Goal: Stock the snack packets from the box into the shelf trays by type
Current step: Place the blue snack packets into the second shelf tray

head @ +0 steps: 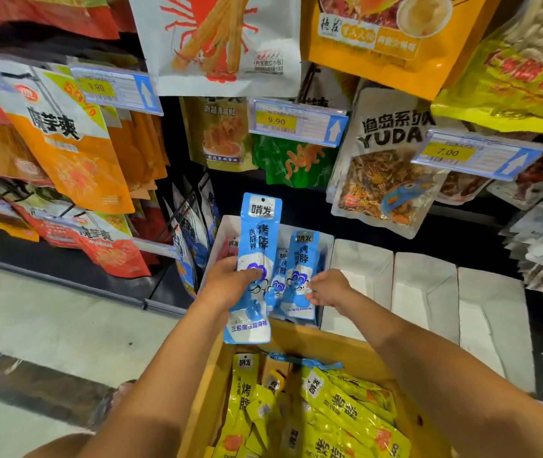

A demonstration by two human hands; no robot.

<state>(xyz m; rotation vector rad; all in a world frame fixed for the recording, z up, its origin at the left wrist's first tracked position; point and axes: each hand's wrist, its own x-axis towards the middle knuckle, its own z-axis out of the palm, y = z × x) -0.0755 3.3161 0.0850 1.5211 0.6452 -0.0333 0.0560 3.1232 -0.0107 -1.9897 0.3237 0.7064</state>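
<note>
Blue packet (258, 246) held upright in left hand (227, 282), thumb clamped across front, lower end over rim of cardboard box (313, 335). Just right, 2nd blue packet (303, 259) stands in white tray (229, 224) among others of same kind (all blue); right hand (329, 287) pinches its right edge. Below, box holds yellow packets (346, 411). Further right, 3 more white trays (425, 292) along shelf. Price tags (296, 122) above.

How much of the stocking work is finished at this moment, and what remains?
Done: a few blue packets already stand in the white tray. In hand: the left hand holds one more blue packet upright, and the right hand pinches a second blue packet in the tray. Left: many yellow packets lie in the box.
</note>
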